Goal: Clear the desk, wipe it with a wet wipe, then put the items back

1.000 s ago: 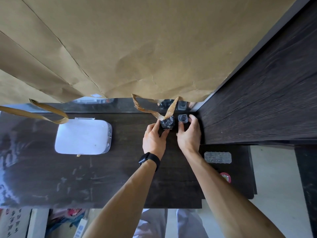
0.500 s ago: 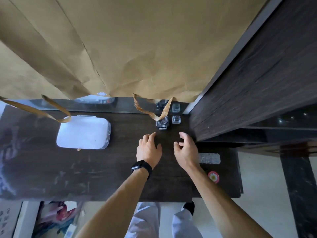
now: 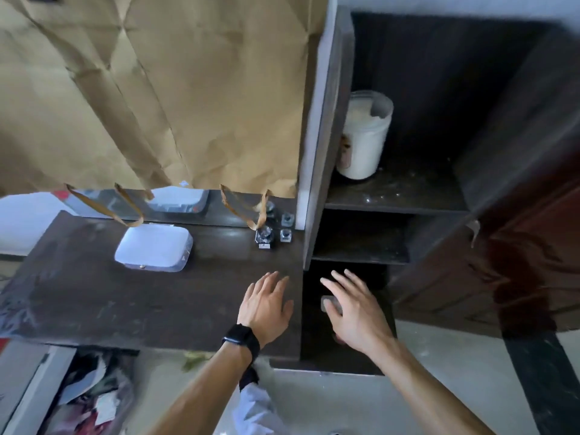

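Hands (image 3: 266, 304) (image 3: 354, 312) flat, fingers spread, above desk (image 3: 125, 302)

Wide bare desk (image 3: 125, 309) left of the left hand (image 3: 266, 304). Ahead of it, two glass bottles (image 3: 265, 237) at the back edge, a bag handle (image 3: 252, 227) drooping against one. White box (image 3: 153, 248) far ahead-left. Cabinet side panel (image 3: 320, 152) rises ahead between both hands. Clear case (image 3: 328, 302) lies under the right hand (image 3: 351, 312).

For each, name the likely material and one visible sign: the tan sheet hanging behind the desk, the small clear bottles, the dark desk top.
Tan hanging sheet: likely kraft paper, matt, sharply creased. Small clear bottles: glass or clear plastic, glinting, see-through. Dark desk top: wood-look board, grain lines, slight sheen.
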Tool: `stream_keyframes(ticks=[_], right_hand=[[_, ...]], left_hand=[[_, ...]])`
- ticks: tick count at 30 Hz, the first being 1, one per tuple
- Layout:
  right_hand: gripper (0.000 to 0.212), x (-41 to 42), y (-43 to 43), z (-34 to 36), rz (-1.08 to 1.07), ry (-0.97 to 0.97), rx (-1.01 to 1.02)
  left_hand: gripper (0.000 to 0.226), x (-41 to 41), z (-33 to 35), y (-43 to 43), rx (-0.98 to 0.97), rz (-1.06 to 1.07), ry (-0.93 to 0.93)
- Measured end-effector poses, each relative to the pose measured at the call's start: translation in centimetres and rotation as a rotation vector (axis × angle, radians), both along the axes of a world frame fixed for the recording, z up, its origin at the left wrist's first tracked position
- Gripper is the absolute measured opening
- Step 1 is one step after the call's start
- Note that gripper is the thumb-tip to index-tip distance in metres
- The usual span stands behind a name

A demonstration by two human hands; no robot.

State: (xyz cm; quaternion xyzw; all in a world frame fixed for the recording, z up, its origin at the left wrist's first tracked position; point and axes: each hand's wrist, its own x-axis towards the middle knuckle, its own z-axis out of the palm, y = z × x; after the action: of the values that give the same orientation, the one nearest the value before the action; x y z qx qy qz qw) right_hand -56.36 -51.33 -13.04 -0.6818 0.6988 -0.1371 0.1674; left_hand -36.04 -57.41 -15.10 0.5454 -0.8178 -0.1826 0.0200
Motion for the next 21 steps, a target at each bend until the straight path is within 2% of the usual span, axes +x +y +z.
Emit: stream_keyframes(ticks=[2,5,8,12,15,21], right_hand=[[0.046,-2.0,0.8,2.1,-0.022,0.002,-0.152],[0.051,-5.1,1.7,6.5,-0.069,0.02,-0.267],[0.06,-8.1,1.0,10.1,-0.112,0.059,-0.33],[0.075,-10.6,-0.8,12.3,-0.177,0.182,-0.152],[0.076,-11.2,-1.5,12.4,-0.169,0.234,0.012],[0.076,-10.7,-0.7,11.8,-0.167,0.278,0.016]], left_hand=[[0.056,-1.7,2.1,0.8,-0.159,-0.035,0.098],[0.06,-5.2,5.7,1.3,-0.4,-0.105,0.219],[0.07,-8.4,9.7,0.5,-0.491,-0.143,0.222],[0.078,-10.9,12.5,-1.4,-0.4,-0.117,0.066],[0.077,-11.7,12.9,-1.8,-0.309,-0.055,-0.007],[0.069,-11.9,12.6,-1.1,-0.276,0.003,0.027]])
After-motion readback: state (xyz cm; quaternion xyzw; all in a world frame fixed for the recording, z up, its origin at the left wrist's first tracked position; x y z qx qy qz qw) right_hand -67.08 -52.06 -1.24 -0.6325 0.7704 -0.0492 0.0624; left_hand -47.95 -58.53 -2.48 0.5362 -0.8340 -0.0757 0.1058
